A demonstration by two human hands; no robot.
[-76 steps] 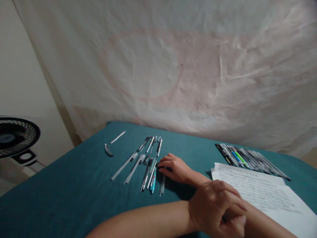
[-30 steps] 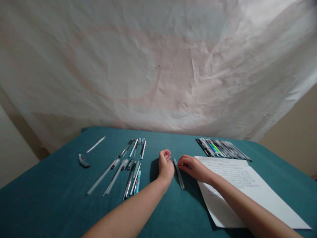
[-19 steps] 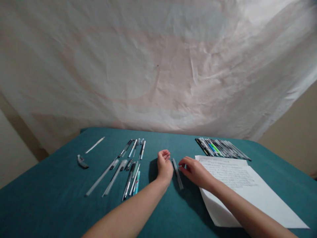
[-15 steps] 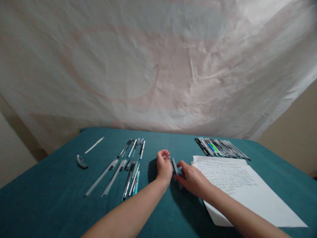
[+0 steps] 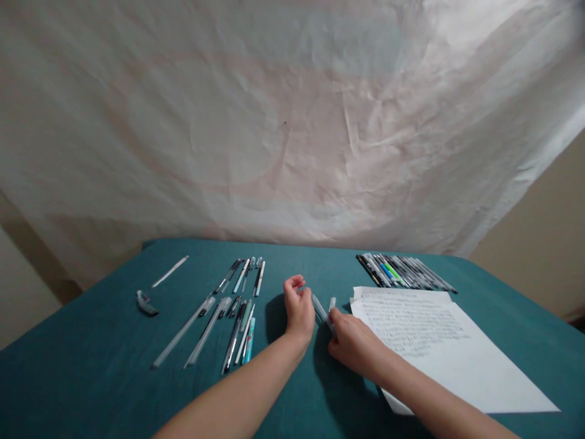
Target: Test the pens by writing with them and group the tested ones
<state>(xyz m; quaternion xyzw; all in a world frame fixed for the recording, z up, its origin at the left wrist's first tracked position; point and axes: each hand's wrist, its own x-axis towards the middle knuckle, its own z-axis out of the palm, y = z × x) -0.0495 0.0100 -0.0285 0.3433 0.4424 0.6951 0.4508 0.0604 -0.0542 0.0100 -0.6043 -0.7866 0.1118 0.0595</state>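
A clear, grey pen (image 5: 319, 308) lies slanted just above the teal tablecloth (image 5: 105, 384), between my two hands. My left hand (image 5: 298, 308) stands on its edge with the fingers curled in over the pen's far end. My right hand (image 5: 351, 341) is closed round the pen's near end, and a small white piece (image 5: 332, 302) sticks up by its fingertips. Whether that piece is a cap I cannot tell.
Several loose pens and refills (image 5: 237, 317) lie left of my hands. A neat row of pens (image 5: 402, 271) sits at the back right, above a written sheet of paper (image 5: 439, 347). A small grey part (image 5: 145, 303) and a white stick (image 5: 169, 272) lie far left. A creased cloth (image 5: 292, 122) hangs behind.
My right hand drew the pen from the loose group toward the middle, then closed on its near end. My left hand came up beside it and curled over the far end.
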